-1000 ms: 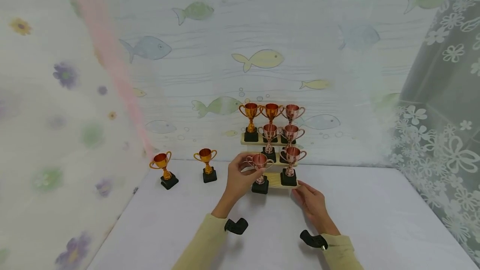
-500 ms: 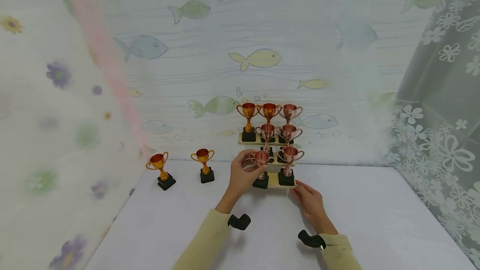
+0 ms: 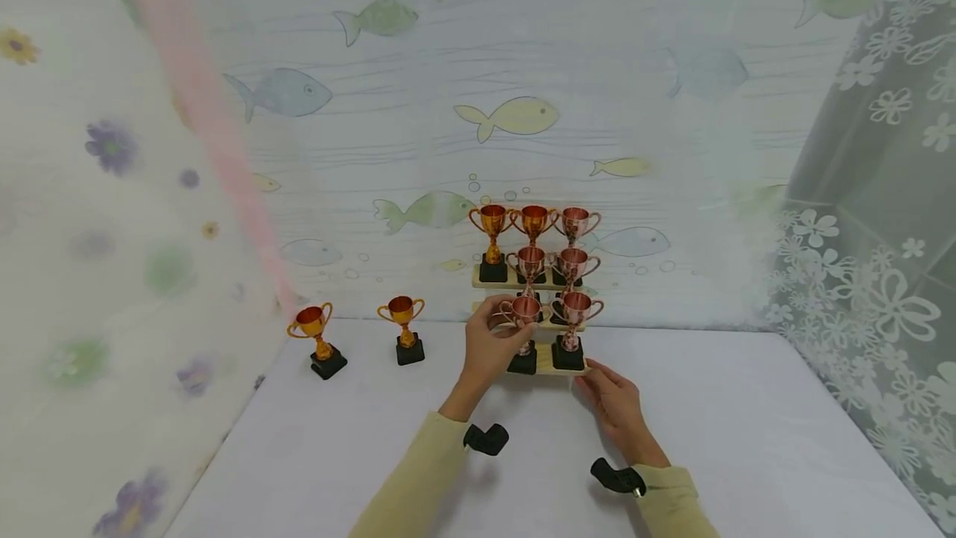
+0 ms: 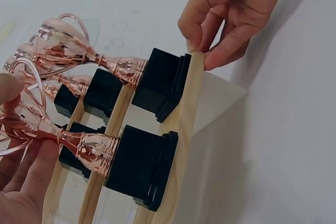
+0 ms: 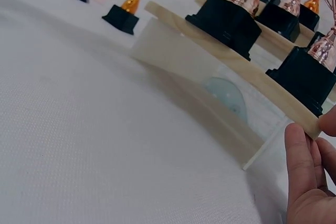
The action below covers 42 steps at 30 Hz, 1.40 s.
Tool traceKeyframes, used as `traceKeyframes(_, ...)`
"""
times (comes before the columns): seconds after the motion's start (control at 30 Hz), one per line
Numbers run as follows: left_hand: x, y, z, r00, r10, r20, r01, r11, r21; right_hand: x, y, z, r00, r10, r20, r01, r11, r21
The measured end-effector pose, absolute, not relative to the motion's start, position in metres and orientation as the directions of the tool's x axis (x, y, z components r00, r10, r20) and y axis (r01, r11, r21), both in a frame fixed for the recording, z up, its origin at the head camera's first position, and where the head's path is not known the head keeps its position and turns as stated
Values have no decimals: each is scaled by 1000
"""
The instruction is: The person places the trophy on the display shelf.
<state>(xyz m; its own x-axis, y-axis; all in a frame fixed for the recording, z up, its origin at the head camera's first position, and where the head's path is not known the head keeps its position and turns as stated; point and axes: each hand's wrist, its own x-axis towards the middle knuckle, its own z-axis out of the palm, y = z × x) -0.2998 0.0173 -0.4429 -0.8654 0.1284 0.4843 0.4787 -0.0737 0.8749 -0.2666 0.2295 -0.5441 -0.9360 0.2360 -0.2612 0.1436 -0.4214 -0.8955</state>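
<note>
A person in pale yellow sleeves worked at a white cloth-covered surface (image 3: 747, 422), seen from above and behind the hands. Against the back wall stood a three-tier wooden display stand (image 3: 548, 368), its steps rising away from the person. The left hand (image 3: 489, 347) had its grip closed around the bowl of a rose-copper trophy (image 3: 520, 311), fingers and thumb curled about the cup. The trophy's black base (image 4: 142, 169) sat on the lowest step, at its left end. In the left wrist view the cup lay against the fingertips (image 4: 10, 90) and the stem ran down to the square base on the wooden strip.

The right hand (image 3: 614, 401) touched the stand's lower right corner. Its grip pinched the front edge of the lowest wooden step (image 4: 191, 85) between thumb and fingers. Beside the held trophy stood another rose-copper trophy (image 3: 573, 310) on the same step. Two more stood on the middle step, and three on the top step (image 3: 532, 222), the left two of them orange-gold.

Well to the left of the stand, two orange-gold trophies stood on the surface itself: a nearer one (image 3: 403, 322) and a farther one (image 3: 314, 330) close to the flowered curtain.
</note>
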Motion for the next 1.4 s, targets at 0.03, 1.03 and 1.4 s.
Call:
traceKeyframes(0.03,-299,18,-442,-867,119,484,479,-69,875,-266,229,-544,-935,238,-264,144,-424,-894)
traceKeyframes(1.03,-323,32,-479,-856,23,517,517,29,855,-266,228,-546,-935,233,-266,157,-399,-903)
traceKeyframes(1.4,-315,-17,-476,-677,-76,732,731,48,681,-266,228,-544,-936,233,-265,157,-397,-904)
